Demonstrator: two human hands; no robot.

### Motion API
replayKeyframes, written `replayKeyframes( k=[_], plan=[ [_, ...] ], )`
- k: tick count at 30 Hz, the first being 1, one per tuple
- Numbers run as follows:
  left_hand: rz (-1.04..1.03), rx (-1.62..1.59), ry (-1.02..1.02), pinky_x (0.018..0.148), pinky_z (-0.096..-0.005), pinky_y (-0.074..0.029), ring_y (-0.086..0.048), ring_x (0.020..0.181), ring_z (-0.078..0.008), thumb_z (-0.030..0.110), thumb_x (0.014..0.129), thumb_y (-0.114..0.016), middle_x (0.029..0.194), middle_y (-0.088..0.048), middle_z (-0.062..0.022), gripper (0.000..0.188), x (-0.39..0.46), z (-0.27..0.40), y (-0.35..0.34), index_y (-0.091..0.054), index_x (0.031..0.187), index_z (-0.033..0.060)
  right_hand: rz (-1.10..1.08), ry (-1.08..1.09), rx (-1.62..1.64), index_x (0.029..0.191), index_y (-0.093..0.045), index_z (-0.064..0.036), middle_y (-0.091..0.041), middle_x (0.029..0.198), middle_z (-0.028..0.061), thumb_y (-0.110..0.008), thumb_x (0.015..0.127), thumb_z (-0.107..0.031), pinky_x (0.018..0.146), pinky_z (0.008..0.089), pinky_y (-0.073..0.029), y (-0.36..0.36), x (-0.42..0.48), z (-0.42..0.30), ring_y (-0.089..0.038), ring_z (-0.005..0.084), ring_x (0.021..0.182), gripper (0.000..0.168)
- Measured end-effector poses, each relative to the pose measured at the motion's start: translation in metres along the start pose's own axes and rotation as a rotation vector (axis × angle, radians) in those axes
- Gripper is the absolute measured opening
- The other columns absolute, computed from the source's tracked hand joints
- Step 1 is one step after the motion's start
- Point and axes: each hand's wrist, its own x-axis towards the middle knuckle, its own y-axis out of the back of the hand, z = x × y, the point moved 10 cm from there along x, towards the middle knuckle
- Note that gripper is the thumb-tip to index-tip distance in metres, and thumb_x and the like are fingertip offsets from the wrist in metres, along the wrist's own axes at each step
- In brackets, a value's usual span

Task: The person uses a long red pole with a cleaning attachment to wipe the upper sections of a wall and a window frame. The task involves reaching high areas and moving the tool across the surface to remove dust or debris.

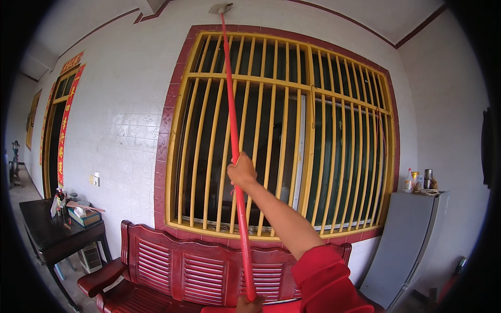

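Observation:
A long red pole point(233, 129) rises steeply in front of me, past a barred window point(274, 137). My right hand point(242, 170) is wrapped around the pole at about its middle, with the arm stretched out in a red sleeve. Lower down, at the bottom edge of the view, my left hand point(249, 305) grips the pole near its lower end; part of this hand is cut off. At the pole's top, a greyish duster or mop head point(221, 8) appears against the white wall above the window frame; its exact kind is unclear.
Below the window stands a red slatted wooden bench point(154, 266). On the left, a dark table point(43, 231) carries a tissue box point(84, 216) and bottles. A grey refrigerator point(403, 242), topped with several containers, is at right. Yellow bars point(256, 156) span the window.

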Motion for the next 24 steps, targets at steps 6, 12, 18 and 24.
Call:
replayKeyframes(
  k=[6, 12, 18, 24],
  plan=[
    [-0.182, 0.156, -0.013, 0.033, -0.0275, -0.026, -0.037, 0.034, -0.0094, 0.018, 0.086, -0.055, 0.043, -0.040, 0.0014, 0.035, 0.018, 0.034, -0.106, -0.047, 0.052, 0.0112, 0.155, 0.030, 0.178, 0.103, -0.052, -0.002, -0.065, 0.082, 0.0160, -0.053, 0.077, -0.010, 0.063, 0.0378, -0.053, 0.088, 0.064, 0.093, -0.065, 0.0269, 0.059, 0.028],
    [-0.218, 0.441, -0.248, 0.043, -0.0261, -0.038, -0.049, 0.050, -0.0049, 0.028, 0.083, -0.068, 0.053, -0.051, 0.0016, 0.030, 0.107, 0.001, -0.162, -0.061, 0.070, 0.0027, 0.279, -0.047, 0.249, 0.093, -0.050, 0.007, -0.060, 0.082, 0.0209, -0.047, 0.077, 0.000, 0.040, 0.0347, -0.050, 0.196, 0.111, 0.172, -0.061, 0.0306, 0.050, 0.018],
    [-0.269, 0.524, -0.284, 0.046, -0.0277, -0.036, -0.044, 0.050, -0.0082, 0.038, 0.085, -0.062, 0.052, -0.045, 0.0006, 0.037, 0.108, 0.055, -0.217, -0.061, 0.075, 0.0028, 0.441, -0.076, 0.218, 0.088, -0.051, 0.008, -0.056, 0.077, 0.0188, -0.044, 0.077, 0.000, 0.037, 0.0363, -0.046, 0.291, 0.128, 0.247, -0.058, 0.0284, 0.051, 0.015],
    [-0.343, 0.725, -0.303, 0.055, -0.0314, -0.039, -0.048, 0.059, -0.0133, 0.057, 0.086, -0.048, 0.058, -0.047, -0.0038, 0.056, 0.141, 0.036, -0.255, -0.059, 0.078, 0.0034, 0.540, -0.119, 0.249, 0.089, -0.047, 0.009, -0.054, 0.076, 0.0201, -0.046, 0.077, 0.000, 0.035, 0.0351, -0.045, 0.360, 0.127, 0.321, -0.056, 0.0274, 0.047, 0.015]
  ],
)
